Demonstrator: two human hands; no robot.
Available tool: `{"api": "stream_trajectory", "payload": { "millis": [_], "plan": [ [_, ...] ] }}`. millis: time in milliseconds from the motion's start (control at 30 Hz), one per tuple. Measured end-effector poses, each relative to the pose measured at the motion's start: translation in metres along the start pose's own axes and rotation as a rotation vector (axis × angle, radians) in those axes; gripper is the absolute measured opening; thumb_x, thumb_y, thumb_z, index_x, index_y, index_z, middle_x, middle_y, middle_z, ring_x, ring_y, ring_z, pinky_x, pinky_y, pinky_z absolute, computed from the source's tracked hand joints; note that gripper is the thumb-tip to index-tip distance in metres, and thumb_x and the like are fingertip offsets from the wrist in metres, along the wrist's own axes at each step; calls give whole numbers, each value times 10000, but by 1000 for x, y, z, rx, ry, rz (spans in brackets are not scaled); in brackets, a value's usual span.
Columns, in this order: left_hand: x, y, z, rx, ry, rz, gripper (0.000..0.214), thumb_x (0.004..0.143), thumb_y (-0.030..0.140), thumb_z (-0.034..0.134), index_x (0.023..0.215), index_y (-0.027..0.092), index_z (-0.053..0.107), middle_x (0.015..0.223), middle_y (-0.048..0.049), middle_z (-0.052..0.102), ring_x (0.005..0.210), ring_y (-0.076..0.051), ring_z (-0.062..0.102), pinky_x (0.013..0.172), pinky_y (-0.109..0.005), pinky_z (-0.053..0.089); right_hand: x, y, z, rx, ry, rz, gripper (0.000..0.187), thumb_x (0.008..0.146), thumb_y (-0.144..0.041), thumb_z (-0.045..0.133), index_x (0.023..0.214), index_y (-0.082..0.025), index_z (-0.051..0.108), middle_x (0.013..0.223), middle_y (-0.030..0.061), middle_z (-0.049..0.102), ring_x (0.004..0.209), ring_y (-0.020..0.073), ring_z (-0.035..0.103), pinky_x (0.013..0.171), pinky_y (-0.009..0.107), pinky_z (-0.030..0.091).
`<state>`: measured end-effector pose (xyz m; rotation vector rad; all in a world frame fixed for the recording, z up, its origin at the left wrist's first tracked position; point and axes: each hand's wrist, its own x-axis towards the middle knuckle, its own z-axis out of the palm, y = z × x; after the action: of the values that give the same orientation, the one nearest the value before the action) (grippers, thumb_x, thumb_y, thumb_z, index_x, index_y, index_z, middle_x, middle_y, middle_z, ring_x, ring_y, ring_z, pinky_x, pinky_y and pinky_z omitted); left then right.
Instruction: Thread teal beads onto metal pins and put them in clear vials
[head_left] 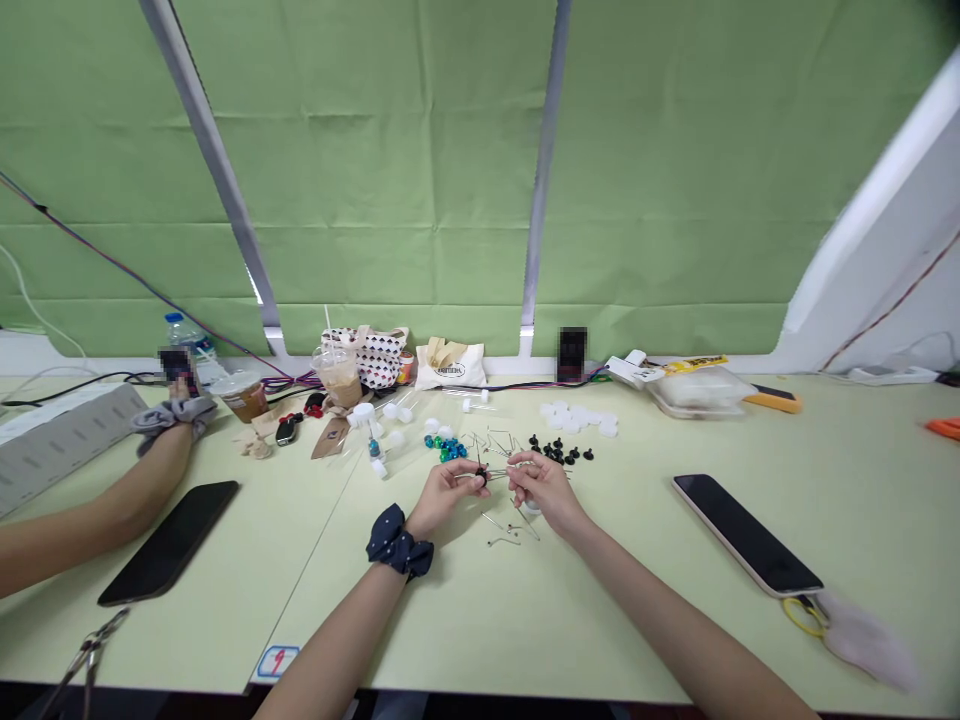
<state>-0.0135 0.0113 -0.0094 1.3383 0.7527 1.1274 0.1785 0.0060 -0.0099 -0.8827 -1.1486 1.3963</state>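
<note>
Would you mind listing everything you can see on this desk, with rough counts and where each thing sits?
Green blinds: several, green, along the back.
Phones: two, black, either side of the hands.
Drink cups: two, clear with brown drink, back left.
Water bottle: one, clear, back left.
White caps: many, white, back right of centre.
Black pegs: many, black, ahead of the right hand.
Beads: several, teal and green, ahead of the left hand.
Wire pins: several, silver, around the hands.
Wire with black bead: one, silver and black, between the hands.
Co-worker's hand: one, far left.
Left hand: one, holding the wire.
Right hand: one, holding the wire.
</note>
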Motion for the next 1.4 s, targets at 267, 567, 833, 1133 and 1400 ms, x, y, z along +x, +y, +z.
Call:
{"api": "stream_trajectory", "payload": {
  "millis": [267,567,833,1133,1400],
  "plan": [
    [0,1,0,-10,21,6,344,674,365,729,909,131,636,882,-85,682,698,-185,656,720,-346,505,-1,-7,0,60,-70,15,337,640,-410,745,813,-143,632,711,62,680,581,156,631,587,302,517],
    [-3,6,3,19,-62,-24,331,689,356,716,916,130,634,917,-109,689,692,-184,660,733,-338,493,1,-2,-2,29,2,5,336,645,-451,725,775,-165,607,583,-10,606,411,83,503,427,229,426],
    [0,3,0,0,12,12,329,699,358,707,924,132,625,905,-92,681,716,-184,656,740,-348,499,-1,-5,1,73,-39,26,370,596,-410,773,808,-147,622,715,63,684,614,167,640,632,339,533],
    [0,3,0,21,-6,-2,314,694,357,712,912,144,636,921,-86,679,708,-183,663,730,-329,499,-1,-3,0,-18,-21,0,310,659,-429,717,797,-171,615,574,-16,599,416,88,499,417,237,442],
    [0,3,0,2,1,-1,328,701,366,706,924,135,641,885,-93,689,713,-179,652,745,-344,490,-1,-7,1,71,-89,-8,326,637,-398,745,817,-162,610,710,51,684,579,151,625,605,320,521]
  ]
}}
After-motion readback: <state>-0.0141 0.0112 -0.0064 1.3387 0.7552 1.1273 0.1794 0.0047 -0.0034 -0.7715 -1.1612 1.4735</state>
